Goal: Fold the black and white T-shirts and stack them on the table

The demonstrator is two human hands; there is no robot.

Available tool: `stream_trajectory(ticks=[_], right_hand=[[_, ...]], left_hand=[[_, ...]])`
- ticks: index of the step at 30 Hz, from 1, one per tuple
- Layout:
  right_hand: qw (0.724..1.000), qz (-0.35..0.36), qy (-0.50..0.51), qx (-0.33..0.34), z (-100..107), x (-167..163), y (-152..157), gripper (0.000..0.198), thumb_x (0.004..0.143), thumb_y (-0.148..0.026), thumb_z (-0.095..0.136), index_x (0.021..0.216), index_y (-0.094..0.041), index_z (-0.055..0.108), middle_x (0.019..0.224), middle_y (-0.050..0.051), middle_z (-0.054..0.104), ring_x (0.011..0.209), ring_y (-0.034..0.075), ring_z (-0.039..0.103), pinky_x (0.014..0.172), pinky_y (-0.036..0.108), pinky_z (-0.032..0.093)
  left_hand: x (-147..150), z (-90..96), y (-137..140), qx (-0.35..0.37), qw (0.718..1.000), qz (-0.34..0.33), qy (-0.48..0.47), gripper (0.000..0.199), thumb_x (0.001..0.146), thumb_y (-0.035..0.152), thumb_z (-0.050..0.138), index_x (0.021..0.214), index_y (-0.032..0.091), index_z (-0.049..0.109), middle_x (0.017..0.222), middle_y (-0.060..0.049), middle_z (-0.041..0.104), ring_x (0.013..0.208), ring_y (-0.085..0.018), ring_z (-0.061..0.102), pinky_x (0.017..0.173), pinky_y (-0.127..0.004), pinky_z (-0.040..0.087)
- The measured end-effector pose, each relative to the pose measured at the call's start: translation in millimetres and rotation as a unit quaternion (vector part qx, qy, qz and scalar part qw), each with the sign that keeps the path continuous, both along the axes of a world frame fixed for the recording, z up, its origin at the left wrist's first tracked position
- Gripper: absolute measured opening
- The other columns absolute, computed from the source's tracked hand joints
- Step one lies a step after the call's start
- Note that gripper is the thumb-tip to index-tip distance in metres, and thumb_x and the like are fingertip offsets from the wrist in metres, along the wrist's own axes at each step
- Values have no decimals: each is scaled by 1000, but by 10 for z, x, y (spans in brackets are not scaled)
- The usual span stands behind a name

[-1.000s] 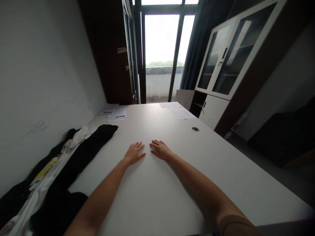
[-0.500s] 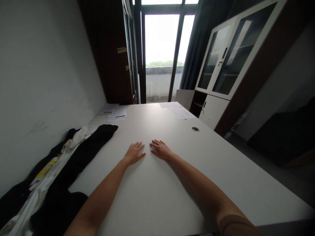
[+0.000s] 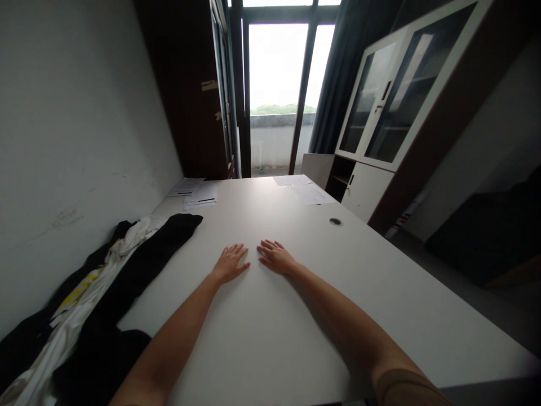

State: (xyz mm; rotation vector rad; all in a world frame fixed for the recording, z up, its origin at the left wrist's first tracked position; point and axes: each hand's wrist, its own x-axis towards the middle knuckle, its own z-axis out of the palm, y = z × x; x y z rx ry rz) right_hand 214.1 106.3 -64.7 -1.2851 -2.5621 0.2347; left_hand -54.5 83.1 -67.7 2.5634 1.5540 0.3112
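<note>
My left hand (image 3: 230, 263) lies palm down on the white table (image 3: 262, 332), fingers spread and holding nothing. Just to its right, a small gap away, my right hand (image 3: 276, 257) rests flat on the same surface, also open and without anything in it. Along the table's left side lies a heap of clothes: a black garment (image 3: 139, 265) in front, a white garment (image 3: 76, 327) with a yellow print behind it. My left forearm passes close to the black cloth near the bottom of the view.
Paper sheets lie at the far left (image 3: 200, 194) and far right (image 3: 313, 194) of the table. A round cable hole (image 3: 335, 222) is set near the right edge. Beyond stand a white cabinet (image 3: 374, 183) with one lower door open, a dark cabinet (image 3: 190, 113) and a glass door (image 3: 276, 73).
</note>
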Motion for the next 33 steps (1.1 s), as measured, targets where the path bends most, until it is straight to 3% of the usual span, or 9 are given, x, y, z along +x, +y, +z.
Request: stream_trajectory(ticks=[33], right_hand=[[1000, -8, 15, 5, -13, 42, -134, 53, 101, -51, 51, 150, -30, 53, 160, 7, 42, 150, 26, 35, 125, 49, 24]], left_hand=[[-35, 31, -108, 5, 999, 3, -31, 51, 101, 44, 50, 149, 27, 51, 163, -5, 39, 153, -26, 31, 126, -52, 20]])
